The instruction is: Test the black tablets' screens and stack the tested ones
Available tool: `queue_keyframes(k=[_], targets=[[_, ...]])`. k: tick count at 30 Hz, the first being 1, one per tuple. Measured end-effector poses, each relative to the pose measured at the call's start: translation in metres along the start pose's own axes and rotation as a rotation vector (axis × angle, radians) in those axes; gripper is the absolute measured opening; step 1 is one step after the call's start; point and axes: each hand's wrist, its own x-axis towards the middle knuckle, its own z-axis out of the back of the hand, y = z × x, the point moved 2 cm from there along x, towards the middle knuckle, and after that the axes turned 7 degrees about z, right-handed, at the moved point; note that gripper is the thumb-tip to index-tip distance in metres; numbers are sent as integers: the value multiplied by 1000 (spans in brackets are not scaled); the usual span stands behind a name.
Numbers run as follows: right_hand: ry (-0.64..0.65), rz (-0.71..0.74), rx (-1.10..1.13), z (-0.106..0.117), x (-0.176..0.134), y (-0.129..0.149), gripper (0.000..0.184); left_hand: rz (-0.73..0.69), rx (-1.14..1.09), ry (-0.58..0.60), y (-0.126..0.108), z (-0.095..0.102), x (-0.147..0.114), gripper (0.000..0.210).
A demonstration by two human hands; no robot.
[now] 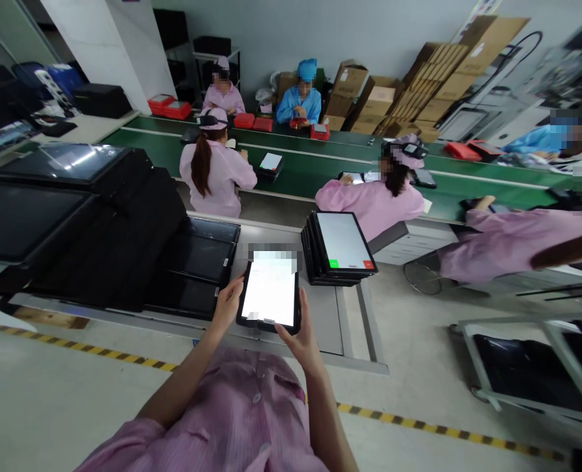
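Both hands hold a black-framed tablet (271, 288) in front of my body, its screen lit bright white. My left hand (228, 303) grips the tablet's left edge, fingers partly hidden behind it. On the right edge and lower corner, my right hand (301, 331) is closed with the thumb at the front. Just right of it stands a stack of tablets (343, 242); the top one shows a pale screen with a green and a red box at its lower corners. Left of my hands, black trays (200, 252) lie on the grey bench.
The grey bench (320, 328) is before me, with piled black trays (114, 242) at its left. Beyond, co-workers in pink and blue sit along a green conveyor (291, 174). A wheeled trolley (531, 321) stands at right; cardboard boxes (379, 98) line the wall. Striped tape (399, 419) crosses the floor.
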Motion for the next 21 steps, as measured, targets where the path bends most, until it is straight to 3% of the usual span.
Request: queue_keyframes(k=[7, 15, 21], targets=[[-66, -21, 36, -4, 6, -4, 98, 22, 87, 64, 5, 11, -17, 65], [-142, 9, -24, -8, 15, -15, 95, 41, 160, 298, 24, 33, -40, 95], [-158, -15, -42, -10, 18, -14, 92, 115, 226, 278, 21, 35, -38, 108]])
